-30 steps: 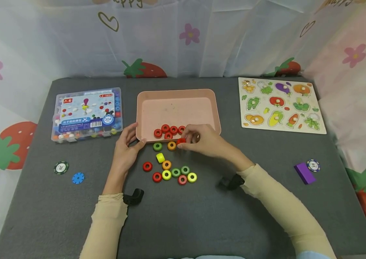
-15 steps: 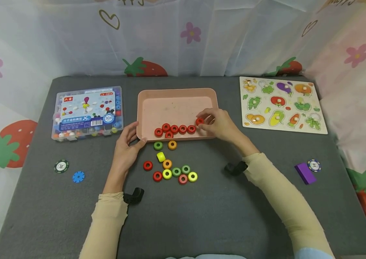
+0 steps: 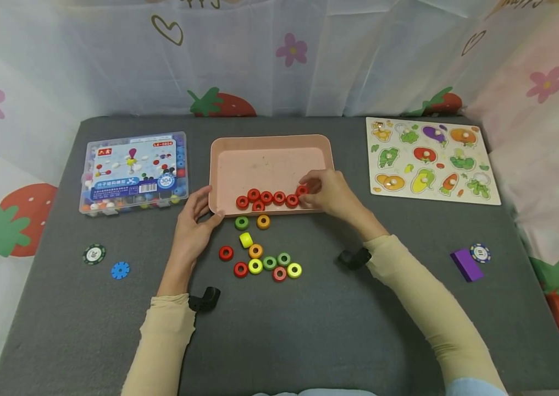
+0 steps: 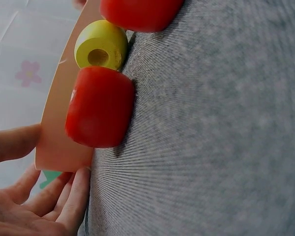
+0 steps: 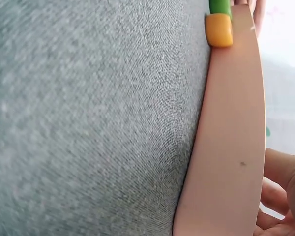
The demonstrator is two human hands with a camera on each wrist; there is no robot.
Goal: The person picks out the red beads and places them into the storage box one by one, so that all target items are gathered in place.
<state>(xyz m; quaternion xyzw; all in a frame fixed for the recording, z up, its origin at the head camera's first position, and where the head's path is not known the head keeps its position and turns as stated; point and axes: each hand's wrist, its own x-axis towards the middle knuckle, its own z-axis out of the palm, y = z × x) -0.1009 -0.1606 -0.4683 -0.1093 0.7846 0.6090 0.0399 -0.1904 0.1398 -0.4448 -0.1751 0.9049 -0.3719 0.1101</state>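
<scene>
One pink tray (image 3: 269, 165)
Right hand (image 3: 335, 193) angles in, fingers pinching a red ring (image 3: 301, 187); left hand (image 3: 192, 230) clasps the tray's corner, thumb apart.

From the head camera, the grey table (image 3: 338, 341) is being viewed from above its near edge, forward and down toward the patterned curtain (image 3: 239, 60); the left hand (image 3: 191, 234) and right hand (image 3: 331, 192) are being covered from well above. From the left wrist camera, the tray (image 4: 64, 128) is being viewed low and close, with the tabletop being displayed sideways at right; a red bead (image 4: 101, 107) is being shown large. From the right wrist camera, the tray is likewise being viewed low and close, with the tabletop being displayed at left. The tray's outer wall is being shared by both wrist views; an orange bead (image 5: 220, 30) is being shared by head and right wrist views.
</scene>
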